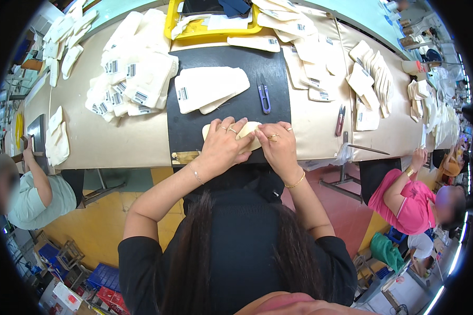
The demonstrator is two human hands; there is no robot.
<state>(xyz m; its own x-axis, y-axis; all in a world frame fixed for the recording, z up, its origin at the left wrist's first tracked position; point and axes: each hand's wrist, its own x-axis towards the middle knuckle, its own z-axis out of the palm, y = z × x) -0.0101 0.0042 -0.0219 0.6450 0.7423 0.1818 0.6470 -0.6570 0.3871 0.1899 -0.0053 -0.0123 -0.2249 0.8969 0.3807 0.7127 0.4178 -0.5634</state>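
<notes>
A small cream fabric piece (248,128) is between my hands at the front of the black mat (270,134). My left hand (225,143) grips it, fingers curled over its top. With thumb and fingers my right hand (277,144) pinches its right edge. The fingers hide much of the piece. Just beyond lie flat cream fabric pieces (210,86), one over another, the upper with a printed label. Blue-handled thread snips (264,97) rest to their right, untouched.
Cream pieces form a large pile (134,68) at left and another stack (307,55) at right. A yellow tray (215,32) stands at the back. Dark red snips (340,121) lie right of the mat. Co-workers sit at left (42,194) and right (404,199).
</notes>
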